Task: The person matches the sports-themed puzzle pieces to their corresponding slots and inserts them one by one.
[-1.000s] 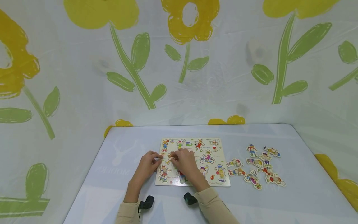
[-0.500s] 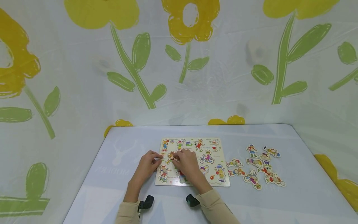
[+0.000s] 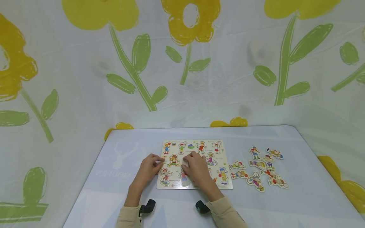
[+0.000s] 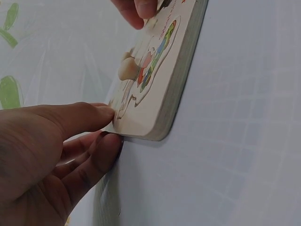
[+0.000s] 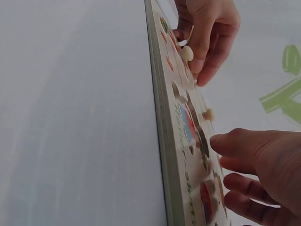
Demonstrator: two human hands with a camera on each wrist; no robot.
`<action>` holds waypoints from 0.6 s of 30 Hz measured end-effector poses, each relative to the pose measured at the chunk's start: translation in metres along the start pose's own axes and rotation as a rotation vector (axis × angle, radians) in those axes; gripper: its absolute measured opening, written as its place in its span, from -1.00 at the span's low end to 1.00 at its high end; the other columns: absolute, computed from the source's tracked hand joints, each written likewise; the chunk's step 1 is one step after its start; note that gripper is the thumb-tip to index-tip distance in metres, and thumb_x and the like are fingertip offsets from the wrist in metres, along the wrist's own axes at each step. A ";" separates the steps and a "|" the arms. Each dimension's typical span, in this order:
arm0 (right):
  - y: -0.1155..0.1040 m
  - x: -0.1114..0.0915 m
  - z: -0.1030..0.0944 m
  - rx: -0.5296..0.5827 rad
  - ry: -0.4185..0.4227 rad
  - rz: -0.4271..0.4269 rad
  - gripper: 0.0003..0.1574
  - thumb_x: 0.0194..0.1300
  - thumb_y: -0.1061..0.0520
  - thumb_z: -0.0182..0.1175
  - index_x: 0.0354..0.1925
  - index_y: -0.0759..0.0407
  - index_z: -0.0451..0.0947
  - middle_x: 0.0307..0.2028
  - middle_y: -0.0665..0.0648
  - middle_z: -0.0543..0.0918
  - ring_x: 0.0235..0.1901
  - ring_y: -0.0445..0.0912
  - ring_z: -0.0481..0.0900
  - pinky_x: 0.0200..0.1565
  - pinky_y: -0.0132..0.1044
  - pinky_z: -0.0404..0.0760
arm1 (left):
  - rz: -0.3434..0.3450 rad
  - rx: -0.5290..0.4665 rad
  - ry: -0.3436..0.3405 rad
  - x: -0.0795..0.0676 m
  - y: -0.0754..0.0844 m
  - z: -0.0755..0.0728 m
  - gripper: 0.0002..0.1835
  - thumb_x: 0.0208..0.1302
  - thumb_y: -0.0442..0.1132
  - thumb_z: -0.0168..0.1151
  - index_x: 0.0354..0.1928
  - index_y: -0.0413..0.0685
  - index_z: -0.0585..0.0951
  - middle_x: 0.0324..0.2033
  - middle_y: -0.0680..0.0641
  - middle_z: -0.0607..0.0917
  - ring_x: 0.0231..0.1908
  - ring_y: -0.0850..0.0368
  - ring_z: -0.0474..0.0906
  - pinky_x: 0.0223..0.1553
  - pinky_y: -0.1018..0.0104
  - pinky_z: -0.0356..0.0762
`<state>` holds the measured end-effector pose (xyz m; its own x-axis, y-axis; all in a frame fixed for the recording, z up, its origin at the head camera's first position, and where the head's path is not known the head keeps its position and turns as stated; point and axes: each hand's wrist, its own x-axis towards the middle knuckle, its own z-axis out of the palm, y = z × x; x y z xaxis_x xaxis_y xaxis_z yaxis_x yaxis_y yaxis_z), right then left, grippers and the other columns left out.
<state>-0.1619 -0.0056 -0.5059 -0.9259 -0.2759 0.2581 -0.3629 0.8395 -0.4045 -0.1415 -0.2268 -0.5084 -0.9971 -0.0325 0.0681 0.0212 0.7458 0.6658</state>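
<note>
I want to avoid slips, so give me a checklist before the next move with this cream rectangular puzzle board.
1. Puzzle board flat on the smooth pale table: ok.
2. Bare left hand at its left edge: ok.
3. Bare right hand free of pieces: ok, thumb and fingers apart.
4. Flat, multicoloured, child-shaped loose pieces spread apart: not ok, several touch or overlap.
5. Board area beneath the right hand: cannot tell, hidden in the head view.

Head camera: highest, farthest back, facing forward and down over puzzle board (image 3: 175, 172) and flowered backdrop (image 3: 222, 79). Left wrist camera (image 3: 147, 206): low, close, scene tipped sideways, facing left hand (image 3: 149, 167) at a board corner. Right wrist camera (image 3: 202, 207): likewise low, close, tipped; looks past right hand (image 3: 196, 168) toward left. All three share board and both hands.
</note>
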 end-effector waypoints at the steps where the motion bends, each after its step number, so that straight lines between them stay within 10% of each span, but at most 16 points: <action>1: 0.002 -0.001 -0.001 -0.005 0.012 0.003 -0.67 0.10 -0.08 0.44 -0.15 -0.03 0.72 -0.25 -0.02 0.62 -0.33 -0.16 0.47 -0.18 -0.19 0.33 | 0.000 -0.003 0.000 0.000 0.000 0.000 -0.83 0.23 -0.27 0.35 -0.13 -0.01 0.74 -0.14 -0.02 0.62 -0.35 0.23 0.46 -0.41 0.48 0.46; 18: 0.042 -0.028 -0.031 -0.055 0.039 0.069 -0.67 0.06 -0.09 0.48 -0.18 -0.08 0.71 -0.24 -0.02 0.64 -0.29 -0.12 0.50 -0.16 -0.15 0.37 | 0.011 0.002 0.004 0.000 -0.001 -0.001 -0.83 0.21 -0.30 0.36 -0.15 -0.01 0.75 -0.13 -0.03 0.63 -0.37 0.23 0.45 -0.41 0.48 0.43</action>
<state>-0.1483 0.0520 -0.5029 -0.9432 -0.1988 0.2660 -0.2911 0.8805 -0.3742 -0.1410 -0.2278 -0.5083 -0.9965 -0.0270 0.0789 0.0322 0.7476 0.6634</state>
